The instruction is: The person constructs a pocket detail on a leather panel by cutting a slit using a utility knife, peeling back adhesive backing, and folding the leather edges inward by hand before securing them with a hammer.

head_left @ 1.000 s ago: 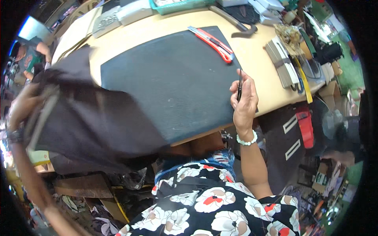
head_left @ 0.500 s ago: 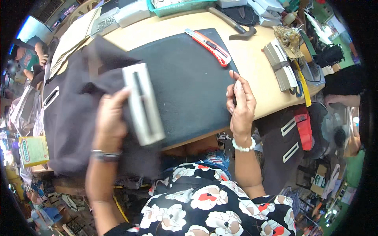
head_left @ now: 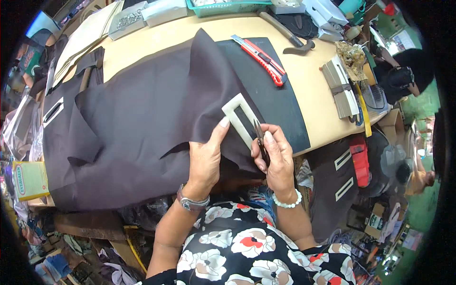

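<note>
A large dark brown sheet of fabric or leather (head_left: 142, 104) spreads over the left and middle of the table. Near its right end is a white rectangular frame (head_left: 232, 110) around a dark slot. My left hand (head_left: 205, 159) pinches the sheet beside this frame, thumb at the frame's lower left edge. In my right hand (head_left: 278, 159) are small dark thread snips (head_left: 261, 142), their pointed tips over the frame's right side. Fingers partly hide the snips' handles. A red utility knife (head_left: 260, 61) lies on the black cutting mat (head_left: 280, 99) beyond my right hand.
A claw-like hammer (head_left: 287, 35) lies at the back, near a teal tray (head_left: 228, 6) and a box of small metal parts (head_left: 127, 20). Strapped cards (head_left: 338, 88) stand at right. A dark piece with two white frames (head_left: 332, 190) hangs off the right edge.
My left hand has brought the sheet and its white frame rightward and laid them over the mat. My right hand has moved down and left, bringing the snips to the frame.
</note>
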`<control>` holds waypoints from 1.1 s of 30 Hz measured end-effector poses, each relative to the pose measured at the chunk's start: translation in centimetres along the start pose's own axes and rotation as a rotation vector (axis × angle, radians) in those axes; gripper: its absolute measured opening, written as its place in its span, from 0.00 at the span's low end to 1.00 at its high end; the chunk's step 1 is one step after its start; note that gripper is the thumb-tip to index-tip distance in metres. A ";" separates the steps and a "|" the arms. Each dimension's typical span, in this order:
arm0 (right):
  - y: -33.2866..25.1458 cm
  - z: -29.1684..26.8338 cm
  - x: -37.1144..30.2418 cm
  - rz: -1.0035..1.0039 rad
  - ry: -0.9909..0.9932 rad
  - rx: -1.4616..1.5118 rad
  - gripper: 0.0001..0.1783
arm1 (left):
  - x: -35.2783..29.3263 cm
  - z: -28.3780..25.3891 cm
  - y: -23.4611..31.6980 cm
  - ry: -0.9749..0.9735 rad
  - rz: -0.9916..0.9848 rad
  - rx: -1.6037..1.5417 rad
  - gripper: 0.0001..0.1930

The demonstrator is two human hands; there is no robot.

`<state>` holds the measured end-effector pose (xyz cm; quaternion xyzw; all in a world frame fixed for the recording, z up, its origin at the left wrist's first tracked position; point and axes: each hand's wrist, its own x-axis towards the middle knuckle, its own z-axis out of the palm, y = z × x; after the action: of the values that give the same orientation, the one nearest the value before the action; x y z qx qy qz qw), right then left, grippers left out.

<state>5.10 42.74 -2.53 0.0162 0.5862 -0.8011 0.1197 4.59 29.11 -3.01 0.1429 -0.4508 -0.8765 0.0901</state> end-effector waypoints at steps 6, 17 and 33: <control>-0.6 0.0 0.0 0.080 0.004 -0.014 0.15 | -0.1 -0.1 -0.1 0.016 -0.020 0.018 0.16; -0.1 0.3 -2.0 0.279 -0.052 0.140 0.12 | -1.0 -0.4 0.5 0.081 -0.051 0.032 0.16; -1.5 1.0 -0.9 0.165 -0.069 -0.086 0.10 | -2.4 -1.7 1.0 -0.017 -0.061 0.137 0.09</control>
<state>5.82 42.35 -0.64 0.0320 0.6123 -0.7626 0.2061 7.47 27.92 -2.74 0.1552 -0.5058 -0.8471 0.0495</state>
